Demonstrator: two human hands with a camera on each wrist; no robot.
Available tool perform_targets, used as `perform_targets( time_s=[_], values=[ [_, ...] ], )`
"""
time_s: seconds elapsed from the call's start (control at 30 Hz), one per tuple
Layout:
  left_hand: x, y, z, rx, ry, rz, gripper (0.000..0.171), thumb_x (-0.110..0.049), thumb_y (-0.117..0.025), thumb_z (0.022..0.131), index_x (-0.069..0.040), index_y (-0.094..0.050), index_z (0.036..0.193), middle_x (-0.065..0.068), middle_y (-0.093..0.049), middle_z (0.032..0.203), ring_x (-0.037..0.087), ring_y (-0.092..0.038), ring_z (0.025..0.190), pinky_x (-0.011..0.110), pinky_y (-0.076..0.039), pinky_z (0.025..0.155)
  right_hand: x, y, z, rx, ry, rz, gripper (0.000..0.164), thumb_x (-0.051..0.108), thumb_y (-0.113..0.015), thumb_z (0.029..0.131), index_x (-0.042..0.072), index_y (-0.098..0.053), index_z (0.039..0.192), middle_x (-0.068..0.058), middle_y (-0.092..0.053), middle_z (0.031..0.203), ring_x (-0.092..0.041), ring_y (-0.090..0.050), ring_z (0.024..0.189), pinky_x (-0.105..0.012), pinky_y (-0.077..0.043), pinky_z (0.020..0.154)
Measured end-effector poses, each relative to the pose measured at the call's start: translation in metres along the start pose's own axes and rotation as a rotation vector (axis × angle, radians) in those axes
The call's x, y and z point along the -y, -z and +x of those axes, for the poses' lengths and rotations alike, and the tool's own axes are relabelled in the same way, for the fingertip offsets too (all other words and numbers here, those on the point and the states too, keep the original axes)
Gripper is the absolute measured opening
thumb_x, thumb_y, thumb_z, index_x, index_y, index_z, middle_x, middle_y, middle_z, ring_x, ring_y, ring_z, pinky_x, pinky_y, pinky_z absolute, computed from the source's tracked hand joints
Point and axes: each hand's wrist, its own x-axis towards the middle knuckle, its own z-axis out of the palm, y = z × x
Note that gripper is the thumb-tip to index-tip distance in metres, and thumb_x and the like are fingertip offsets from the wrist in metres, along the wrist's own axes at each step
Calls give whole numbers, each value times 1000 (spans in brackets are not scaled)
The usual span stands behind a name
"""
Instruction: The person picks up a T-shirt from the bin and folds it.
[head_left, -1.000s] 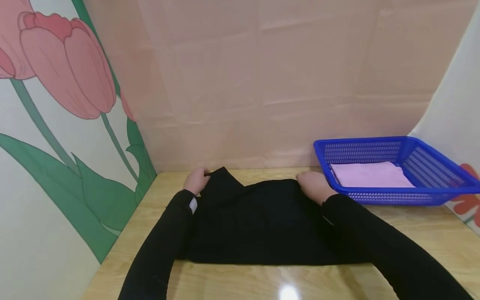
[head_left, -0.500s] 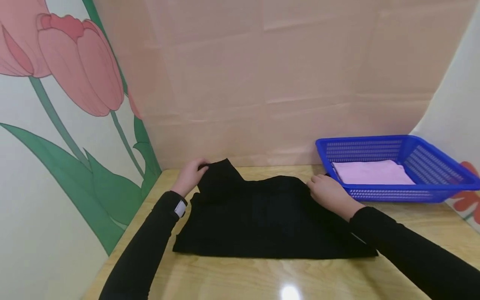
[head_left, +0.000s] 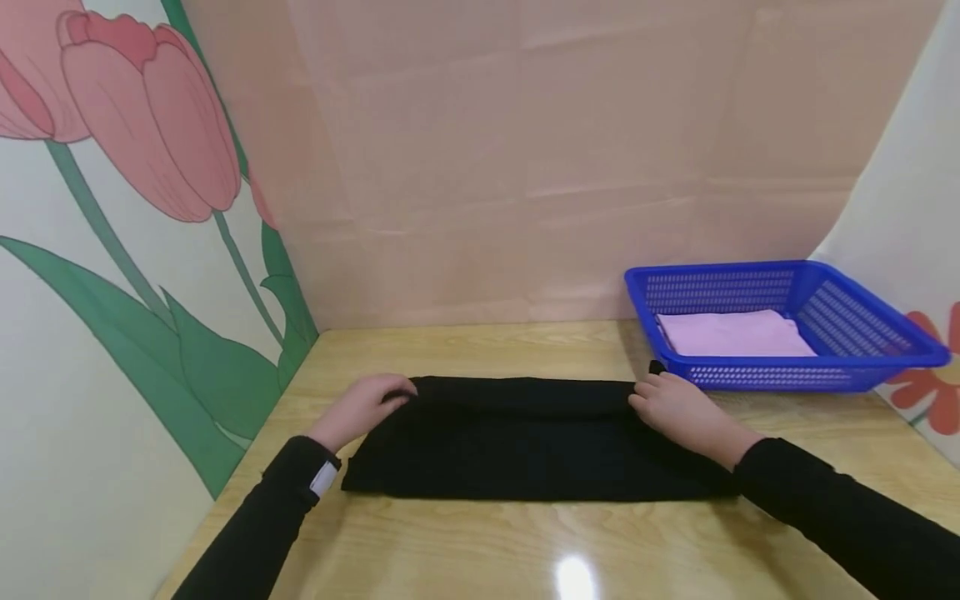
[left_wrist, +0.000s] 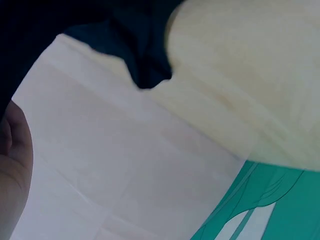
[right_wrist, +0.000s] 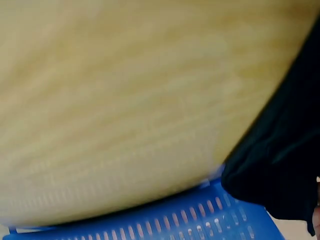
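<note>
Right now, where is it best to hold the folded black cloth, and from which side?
Probably at the two far corners of the black cloth, from above at each end. It lies flat, long from left to right, and the left hand and right hand already grip there.

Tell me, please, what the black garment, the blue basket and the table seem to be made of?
The black garment looks like soft matte fabric: it folds and drapes without shine. The blue basket seems moulded plastic, with even perforated walls. The table looks like light wood or veneer with a glossy coat, showing grain and a lamp glare.
</note>
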Motion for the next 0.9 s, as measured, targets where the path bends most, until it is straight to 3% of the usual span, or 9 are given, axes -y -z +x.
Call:
perform_targets(
  time_s=[0.17, 0.37, 0.5, 0.67, 0.77, 0.9],
  values=[
    [0, -18, -18, 107, -47, 2, 14, -2, -68, 92, -7, -71, 105, 1, -69, 104, 20, -65, 100, 40, -52, 90, 0, -4, -5, -15, 71, -12, 14, -2, -70, 74, 8, -59, 72, -4, -55, 69, -26, -49, 73, -39, -39, 64],
    [-4, -34, -29, 186, -83, 36, 14, -4, -71, 90, -12, -72, 101, -4, -68, 100, 13, -63, 96, 34, -52, 87, -1, 0, -13, 69, 97, -120, 16, -6, -73, 72, 5, -65, 78, -8, -62, 77, -32, -55, 84, -45, -43, 76],
    [-7, -40, -34, 203, -66, 58, 15, -6, -75, 87, -15, -72, 100, -6, -66, 97, 10, -62, 93, 31, -53, 83, -2, -1, -20, 111, 31, -92, 23, -9, -78, 69, 9, -64, 75, -6, -54, 74, -26, -54, 73, -39, -43, 65],
    [-10, -46, -37, 242, -37, 57, 14, -12, -78, 85, -16, -71, 96, -7, -62, 90, 8, -58, 82, 28, -51, 74, -3, -1, -28, 138, -137, 57, 24, -10, -75, 68, 10, -66, 77, -1, -48, 71, -19, -53, 60, -36, -45, 52],
    [-10, -49, -38, 285, -8, 54, 14, -20, -79, 85, -17, -70, 94, -8, -58, 85, 7, -54, 76, 26, -49, 70, -4, 4, -29, 182, -204, 150, 17, -1, -76, 71, 12, -66, 75, 3, -45, 70, -12, -47, 56, -33, -43, 48],
    [-17, -50, -39, 322, 56, 62, 17, -31, -78, 87, -17, -70, 93, -9, -56, 81, 6, -51, 72, 27, -48, 69, -3, 16, -22, 219, -200, 182, 21, 15, -79, 75, 16, -61, 64, 6, -42, 66, -10, -41, 54, -33, -39, 49]
  ],
)
